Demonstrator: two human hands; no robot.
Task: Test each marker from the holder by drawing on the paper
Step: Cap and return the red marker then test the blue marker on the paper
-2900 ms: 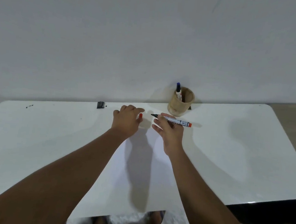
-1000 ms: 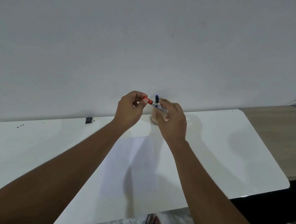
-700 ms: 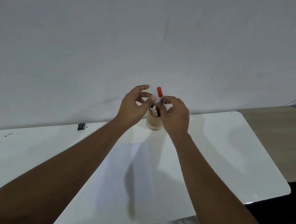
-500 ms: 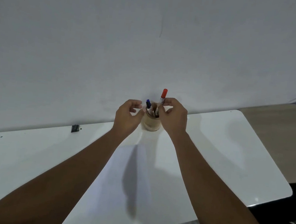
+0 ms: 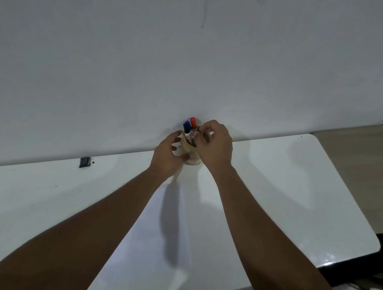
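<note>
We see both hands at the round wooden holder point(image 5: 192, 160), which stands at the far edge of the white table point(image 5: 287, 189), against the wall. Our left hand point(image 5: 168, 155) is wrapped around the holder's left side, fingers closed on it. Our right hand point(image 5: 215, 144) sits over the rim with its fingertips point(image 5: 202, 132) pinched together next to the red-capped marker point(image 5: 193, 132) (whether they actually grip it we cannot tell). That marker stands upright in the holder, just beside the blue-capped marker point(image 5: 187, 130). The sheet of paper point(image 5: 153, 239) lies flat on the table between our forearms, nearer to us than the holder.
</note>
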